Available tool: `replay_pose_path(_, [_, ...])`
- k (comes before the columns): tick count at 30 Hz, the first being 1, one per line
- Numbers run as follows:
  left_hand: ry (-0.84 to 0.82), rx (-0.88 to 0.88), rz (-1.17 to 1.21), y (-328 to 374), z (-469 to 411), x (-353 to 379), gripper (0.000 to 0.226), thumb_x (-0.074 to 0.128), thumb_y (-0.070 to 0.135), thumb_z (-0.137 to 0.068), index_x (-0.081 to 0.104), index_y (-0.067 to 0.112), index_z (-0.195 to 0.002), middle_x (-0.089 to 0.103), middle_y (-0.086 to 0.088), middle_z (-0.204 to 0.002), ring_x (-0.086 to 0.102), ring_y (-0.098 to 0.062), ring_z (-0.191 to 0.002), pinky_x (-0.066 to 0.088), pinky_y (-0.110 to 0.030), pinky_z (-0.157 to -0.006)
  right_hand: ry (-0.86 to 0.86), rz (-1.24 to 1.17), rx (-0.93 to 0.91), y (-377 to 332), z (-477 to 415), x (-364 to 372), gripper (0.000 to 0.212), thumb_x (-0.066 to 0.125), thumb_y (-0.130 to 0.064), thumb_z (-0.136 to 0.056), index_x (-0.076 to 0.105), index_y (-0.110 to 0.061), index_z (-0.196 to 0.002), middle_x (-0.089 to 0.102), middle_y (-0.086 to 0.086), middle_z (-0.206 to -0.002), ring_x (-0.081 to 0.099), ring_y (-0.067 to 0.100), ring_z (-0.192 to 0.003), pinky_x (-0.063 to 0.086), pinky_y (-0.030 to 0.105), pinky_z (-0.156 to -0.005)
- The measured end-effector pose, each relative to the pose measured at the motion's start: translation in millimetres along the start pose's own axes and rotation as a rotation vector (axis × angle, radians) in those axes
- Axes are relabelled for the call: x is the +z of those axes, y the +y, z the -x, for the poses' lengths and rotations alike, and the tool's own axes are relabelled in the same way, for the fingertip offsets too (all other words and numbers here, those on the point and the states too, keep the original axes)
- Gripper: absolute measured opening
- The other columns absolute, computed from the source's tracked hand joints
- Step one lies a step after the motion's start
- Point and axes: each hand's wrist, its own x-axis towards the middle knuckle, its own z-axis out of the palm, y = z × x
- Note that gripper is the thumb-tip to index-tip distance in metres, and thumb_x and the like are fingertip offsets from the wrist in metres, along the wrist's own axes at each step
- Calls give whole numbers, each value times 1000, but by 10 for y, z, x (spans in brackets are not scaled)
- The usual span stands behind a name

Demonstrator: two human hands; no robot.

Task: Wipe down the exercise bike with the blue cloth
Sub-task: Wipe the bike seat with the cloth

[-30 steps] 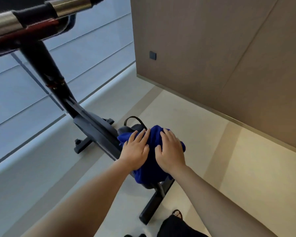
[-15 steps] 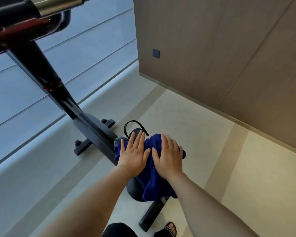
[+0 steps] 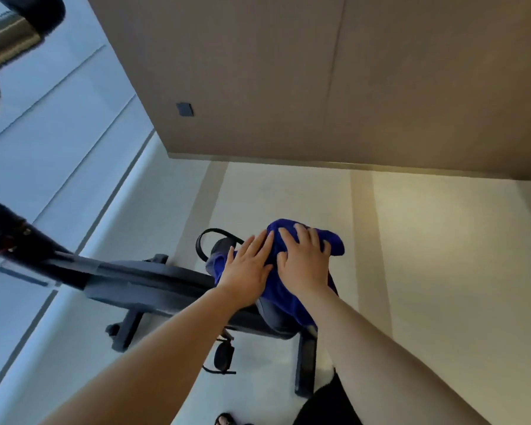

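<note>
the blue cloth point(image 3: 292, 297) is draped over the seat of the exercise bike point(image 3: 154, 286), hanging down its near side. my left hand point(image 3: 248, 271) lies flat on the cloth, fingers spread and straight, gripping nothing. my right hand point(image 3: 305, 260) sits just beside it, touching it, palm down with the fingers slightly curled into the fabric. a black pedal strap point(image 3: 210, 237) loops out to the left of the seat. the pale floor point(image 3: 426, 256) runs to a brown wall point(image 3: 319, 87) on the far side.

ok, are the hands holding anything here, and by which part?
Neither hand grips anything. The left hand and right hand lie flat, fingers spread, pressing the top of the blue cloth that is draped over the exercise bike.
</note>
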Motion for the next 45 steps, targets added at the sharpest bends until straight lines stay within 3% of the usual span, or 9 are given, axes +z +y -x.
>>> replay_pose_path(5, [20, 156, 56, 8, 186, 37, 56, 35, 30, -97, 10, 28, -147, 10, 12, -156, 1, -8, -142, 3, -46, -114, 98, -34, 172, -132, 432, -4, 49, 47, -25, -87, 37, -23, -135, 32, 6, -147, 29, 27, -133, 30, 52, -104])
replay_pose_path(11, [-59, 200, -156, -45, -7, 52, 55, 19, 38, -99, -5, 22, -147, -4, 8, -157, -10, -9, -142, 1, -42, -115, 42, 9, 247, -209, 430, 138, 56, 40, -26, -95, 16, -20, -145, 18, 11, -153, 17, 31, -139, 21, 54, -109])
replay_pose_path(19, [1, 184, -180, -101, -170, 170, 56, 14, 40, -97, -4, 23, -147, -1, 8, -157, -4, -10, -143, -1, -36, -114, 47, -32, 231, -75, 223, 198, 54, 38, -29, -93, 23, -21, -143, 22, 9, -152, 22, 32, -137, 19, 56, -108])
replay_pose_path(23, [-75, 53, -22, 22, -456, 46, 54, 16, 38, -99, 0, 20, -148, 0, 6, -157, -4, -13, -143, 4, -39, -115, -12, -77, 136, 110, -138, 91, 47, 32, -29, -95, 25, -18, -141, 27, 8, -148, 31, 30, -130, 29, 51, -105])
replay_pose_path(28, [-175, -193, 104, 121, -659, -50, 55, 15, 43, -99, 6, 20, -148, 5, 3, -157, -3, -18, -143, 4, -48, -113, -223, -80, 61, 209, -521, -53, 38, 29, -30, -97, 35, -13, -131, 42, 13, -131, 45, 34, -112, 42, 49, -90])
replay_pose_path(32, [-103, -338, 94, 236, -527, -3, 55, 16, 47, -98, 5, 26, -147, 6, 4, -157, 0, -21, -143, 7, -49, -113, -234, -80, -58, 314, -492, -94, 37, 28, -32, -98, 33, -16, -131, 41, 12, -129, 45, 32, -109, 42, 48, -87])
replay_pose_path(38, [-10, -586, 176, 599, -395, 98, 56, 23, 45, -97, -5, 39, -145, -5, 5, -157, -7, -25, -143, -2, -61, -108, -273, -55, -223, 502, -440, -147, 39, 31, -29, -96, 25, -21, -134, 31, 11, -137, 37, 32, -116, 36, 51, -90])
replay_pose_path(45, [59, -635, 215, 885, -240, 208, 61, 31, 30, -97, -7, 39, -144, -12, 8, -156, -12, -21, -142, 1, -65, -106, -419, -51, -355, 602, -408, -418, 43, 40, -18, -91, 30, -18, -133, 23, 10, -144, 34, 33, -120, 36, 47, -93])
